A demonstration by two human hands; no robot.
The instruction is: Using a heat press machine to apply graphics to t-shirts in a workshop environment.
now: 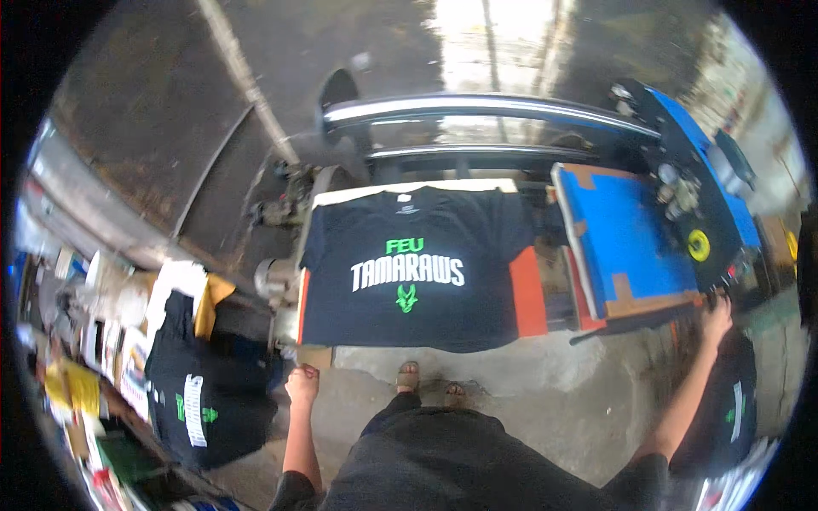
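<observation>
A black T-shirt (409,272) with green and white print lies flat over a pale board on the machine in front of me. My left hand (302,385) is closed in a loose fist just off the shirt's near left corner, with nothing visible in it. Far to the right, my right hand (717,318) is closed at the machine's front edge, by the near right corner of a blue panel (635,238) edged with brown tape. Whatever its fingers hold there is too small and blurred to make out.
Another printed black shirt (209,400) is draped at left, and a third (737,400) hangs below my right arm. Metal rollers (486,111) span the machine's back. An orange-red pad (528,289) shows beside the shirt. A person in yellow (72,383) is at far left.
</observation>
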